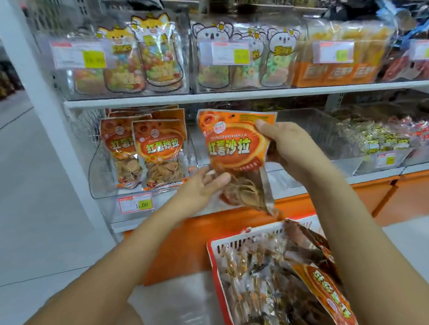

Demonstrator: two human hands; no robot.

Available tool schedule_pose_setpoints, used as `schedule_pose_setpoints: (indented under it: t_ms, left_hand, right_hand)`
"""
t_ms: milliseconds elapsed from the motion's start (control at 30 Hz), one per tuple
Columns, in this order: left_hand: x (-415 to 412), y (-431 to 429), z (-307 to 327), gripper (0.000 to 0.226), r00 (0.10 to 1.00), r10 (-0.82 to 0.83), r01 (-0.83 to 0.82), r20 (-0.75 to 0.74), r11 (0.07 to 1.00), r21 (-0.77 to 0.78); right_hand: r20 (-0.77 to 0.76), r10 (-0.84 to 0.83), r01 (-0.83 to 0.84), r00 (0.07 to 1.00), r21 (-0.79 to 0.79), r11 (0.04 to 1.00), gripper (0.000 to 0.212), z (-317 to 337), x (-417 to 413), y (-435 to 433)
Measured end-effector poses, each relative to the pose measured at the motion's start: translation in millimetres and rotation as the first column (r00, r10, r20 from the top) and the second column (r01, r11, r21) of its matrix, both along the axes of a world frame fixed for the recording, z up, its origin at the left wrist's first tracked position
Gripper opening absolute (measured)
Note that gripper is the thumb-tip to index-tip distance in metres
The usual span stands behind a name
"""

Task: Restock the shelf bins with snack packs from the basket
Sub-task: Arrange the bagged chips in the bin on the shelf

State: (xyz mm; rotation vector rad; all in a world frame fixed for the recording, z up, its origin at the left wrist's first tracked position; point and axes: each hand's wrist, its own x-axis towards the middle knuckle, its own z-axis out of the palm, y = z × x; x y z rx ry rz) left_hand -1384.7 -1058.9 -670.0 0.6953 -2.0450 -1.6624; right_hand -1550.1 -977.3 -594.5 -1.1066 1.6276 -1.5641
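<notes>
Down by my right arm is the white basket (pixel 251 236) with a red rim. It is full of snack packs, and one orange pack (pixel 326 292) leans on its right edge.

Just above the basket's far edge, I hold up another orange snack pack (pixel 232 148) with both hands. It stands up straight with its front to me. My left hand (pixel 201 189) holds its bottom left corner, with my thumb on the front and my fingers behind. My right hand (pixel 285 144) grips its top right corner the same way, thumb on the front. The pack is in the air in front of the lower shelf and touches no bin.

Farther back, at the left end of the lower shelf, is a clear bin (pixel 101 188). The same orange packs (pixel 161 151) stand in it in rows. A price tag (pixel 135 204) is stuck on the bin's front edge.

Farthest away, the upper shelf (pixel 237 96) holds more clear bins. Fox candy bags (pixel 160 53) are at its left end, and koala candy bags (pixel 277 60) are next to them.
</notes>
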Motion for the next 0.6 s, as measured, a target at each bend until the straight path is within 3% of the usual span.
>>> schedule_pose_setpoints:
  t_ms: [67,167,233,300,367,500,600]
  left_hand:
    - [20.7,-24.0,-0.4,0.075,0.999,0.028,-0.023,-0.032,0.988,0.153]
    - [44.9,-49.5,-8.3,0.071,0.986,0.045,0.017,-0.161,0.93,0.367]
    - [56.7,-59.2,-9.7,0.063,0.974,0.102,-0.009,-0.203,0.909,0.416]
    - [67.3,-70.2,-10.1,0.04,0.955,0.212,-0.104,-0.21,0.896,0.431]
    - [77.1,-81.3,-8.8,0.022,0.924,0.339,-0.254,-0.175,0.889,0.381]
    - [93.8,-105.9,-17.0,0.033,0.875,0.475,-0.459,-0.091,0.875,0.157]
    - [97.3,-116.8,-21.2,0.022,0.812,0.582,-0.582,-0.033,0.813,0.018]
  right_hand:
    - [0.166,0.034,-0.031,0.986,-0.019,0.999,0.028,1.2,3.2,-18.3]
    - [0.457,0.065,-0.04,0.887,-0.064,0.997,0.029,-2.0,18.4,-46.6]
    - [0.539,0.066,-0.036,0.839,-0.066,0.997,0.028,-5.8,28.5,-66.0]
    - [0.506,0.103,-0.089,0.857,-0.051,0.995,0.029,-11.1,34.7,-84.7]
    - [0.369,0.176,-0.197,0.913,0.017,0.98,0.031,-19.5,38.8,-101.7]
    - [0.069,0.382,-0.385,0.922,0.283,0.879,0.016,-46.9,52.3,-132.6]
    - [0.101,0.338,-0.352,0.936,0.335,0.874,0.016,-66.6,58.9,-159.3]
